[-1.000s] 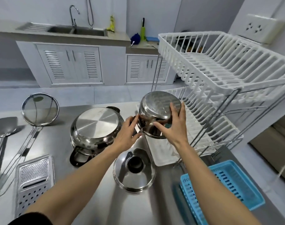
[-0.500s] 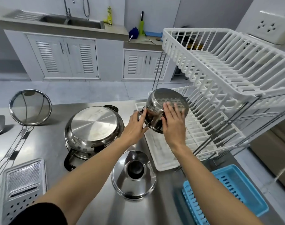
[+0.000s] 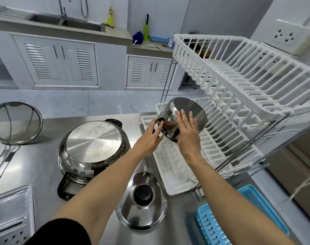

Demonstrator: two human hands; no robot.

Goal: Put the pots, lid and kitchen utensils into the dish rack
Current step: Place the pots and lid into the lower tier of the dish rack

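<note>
A person's two bare hands hold a small, polished steel pot [image 3: 184, 117], tipped bottom-up, over the near-left end of the ribbed white plastic dish rack's [image 3: 226, 138] lower tier. The left hand [image 3: 148, 138] pinches the pot's dark handle, fingers closed on it; the right hand [image 3: 187, 137] lies flat, fingers spread, against the curved wall. On the brushed-steel bench [image 3: 35, 165] left of the rack, a wide steel pot [image 3: 92, 149] sits inverted on its black handles; a domed lid [image 3: 142, 204] with a black knob rests near the front edge. A round mesh strainer [image 3: 14, 122] and a perforated grater [image 3: 11, 218] lie along the bench's left edge, a slotted blue basket [image 3: 239, 220] at the front right corner.
</note>
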